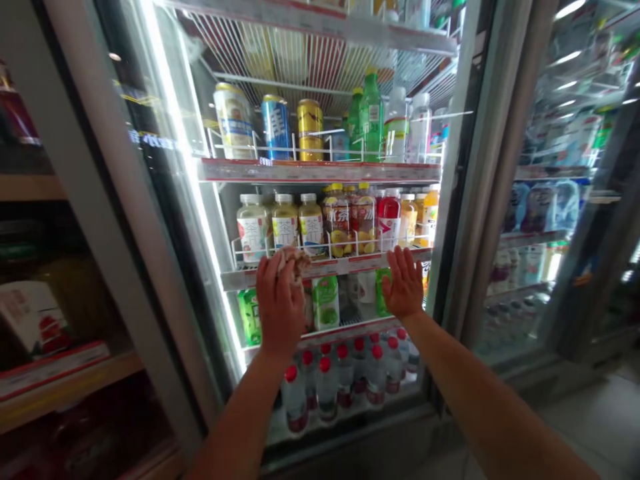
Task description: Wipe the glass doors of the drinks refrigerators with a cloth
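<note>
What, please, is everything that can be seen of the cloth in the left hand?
The cloth looks like soft fabric, pale pinkish-beige with brownish patches. It is crumpled and bunched in the left hand, showing beside the fingers. In this view it overlaps a shelf's front rail; whether it touches anything beyond the hand cannot be told. The hand covers part of it, and blur hides detail.

- Hemmed in at the sides by a wide grey metal door frame (pixel 95 133) and a silver metal post (pixel 493 167); unclear whether glass closes the space between.
- Free between left hand (pixel 283 303) and right hand (pixel 404 287).
- Roomy above the blue can (pixel 276 127) and the gold can (pixel 311 129).
- Tight above the yellow-capped bottles of brown drink (pixel 337 217), just below a red-trimmed grey shelf edge (pixel 320 173).
- Crowded low down by red-capped clear bottles (pixel 327 387).
</note>
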